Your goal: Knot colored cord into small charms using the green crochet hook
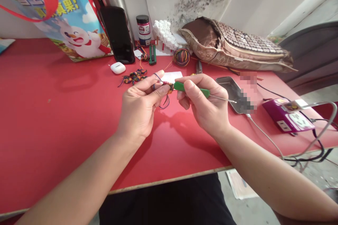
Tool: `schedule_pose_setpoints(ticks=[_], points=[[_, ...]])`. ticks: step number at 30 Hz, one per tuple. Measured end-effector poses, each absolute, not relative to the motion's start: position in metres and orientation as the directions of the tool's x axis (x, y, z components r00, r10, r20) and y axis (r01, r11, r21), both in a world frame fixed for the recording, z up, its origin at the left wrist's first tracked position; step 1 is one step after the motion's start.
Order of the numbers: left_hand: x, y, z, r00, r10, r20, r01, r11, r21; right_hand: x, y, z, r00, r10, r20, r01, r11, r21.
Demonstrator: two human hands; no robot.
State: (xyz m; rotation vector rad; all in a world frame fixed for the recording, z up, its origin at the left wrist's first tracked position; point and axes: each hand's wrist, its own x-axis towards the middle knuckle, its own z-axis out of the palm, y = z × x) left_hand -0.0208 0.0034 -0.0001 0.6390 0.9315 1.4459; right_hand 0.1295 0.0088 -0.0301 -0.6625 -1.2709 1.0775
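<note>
Head view: left hand (138, 105) is pinching knotted yarn (170, 87) above the red surface (66, 119), grip closed; right hand (208, 103) is gripping a green-handled hook (180, 86) against it. Bag (71, 21) behind, left, is showing "雪王"; jar (144, 30) label is reading too small.

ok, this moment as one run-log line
left hand: pinching small yarn piece | right hand: gripping green-handled hook | yarn ball: beyond both hands

Smooth plastic hook handle (180, 86), shiny metal shaft (222, 98), smooth tabletop (66, 119)
</note>
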Motion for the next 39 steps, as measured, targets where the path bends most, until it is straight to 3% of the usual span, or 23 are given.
schedule_pose_setpoints(ticks=[8,13,16,19,22,26,39], points=[[-0.017,-0.001,-0.002,-0.135,0.982,-0.134,-0.513,0.046,0.857,0.128,0.001,-0.030,-0.013,0.848,0.529,-0.025,0.529,-0.848],[-0.011,-0.003,-0.002,-0.080,0.974,-0.213,-0.568,0.131,0.812,0.125,-0.003,-0.039,-0.060,0.752,0.656,0.211,0.652,-0.728],[-0.011,-0.002,-0.003,-0.032,0.956,-0.291,-0.617,0.210,0.758,0.122,-0.004,-0.042,-0.052,0.737,0.673,0.257,0.661,-0.704],[-0.014,0.001,-0.002,0.004,0.954,-0.299,-0.639,0.232,0.733,0.121,-0.003,-0.043,0.007,0.791,0.612,0.151,0.604,-0.783],[-0.016,0.003,-0.001,0.003,0.962,-0.272,-0.640,0.211,0.739,0.121,0.001,-0.042,0.019,0.876,0.482,-0.100,0.481,-0.871],[-0.019,0.003,0.003,-0.043,0.958,-0.285,-0.627,0.196,0.754,0.122,0.007,-0.041,-0.046,0.937,0.347,-0.343,0.312,-0.886],[-0.025,0.004,0.003,-0.043,0.975,-0.216,-0.588,0.150,0.794,0.131,0.012,-0.029,-0.037,0.950,0.311,-0.381,0.274,-0.883]])
